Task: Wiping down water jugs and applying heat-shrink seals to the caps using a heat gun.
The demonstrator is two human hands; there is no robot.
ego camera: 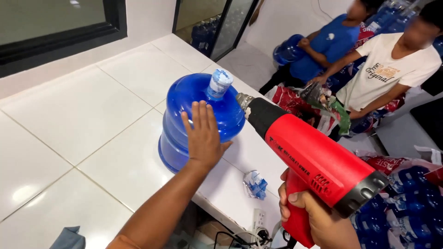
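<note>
1. Water jug (pixel 184 110): large, blue, upright on the white tiled counter (pixel 92 115), near its edge. Capped neck (pixel 218 84) wrapped in pale film.
2. Left hand (pixel 203 136): flat on the jug's near shoulder, fingers straight and close together.
3. Right hand (pixel 314 219): right of the jug, fingers clamped around the handle of a red heat gun (pixel 314 157).
4. Heat gun nozzle (pixel 243 100): just right of the jug's neck, pointing at it.
5. Crumpled wrapper (pixel 254 184): on the counter edge, below right of the jug.
6. Two other people (pixel 364 60): beyond the jug, handling bottles.
</note>
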